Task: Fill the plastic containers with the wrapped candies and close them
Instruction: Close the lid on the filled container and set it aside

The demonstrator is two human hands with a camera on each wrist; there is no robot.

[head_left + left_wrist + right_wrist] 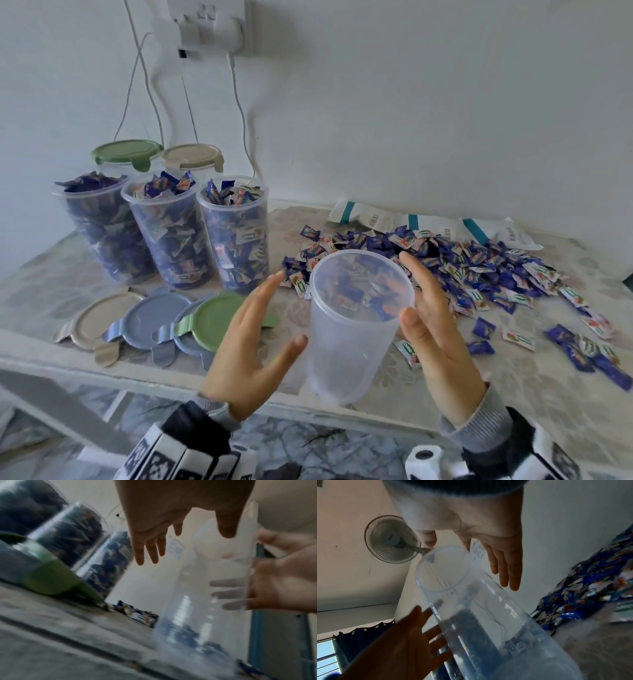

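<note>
An empty clear plastic container (352,342) stands upright near the table's front edge, with both my hands flanking it. My left hand (267,322) is open with straight fingers, a short gap from its left side. My right hand (424,301) is open too, with its thumb close to the rim; whether it touches I cannot tell. The wrist views show the same container (214,588) (488,615) between spread fingers. A heap of blue wrapped candies (462,270) lies behind and to the right. Three open containers (171,236) stand full of candies at the left.
Two closed containers with a green lid (126,152) and a beige lid (191,156) stand at the back left. Loose beige (99,318), blue (154,315) and green (222,315) lids lie before the full ones. White bags (445,226) lie by the wall. Cables hang from a socket (212,27).
</note>
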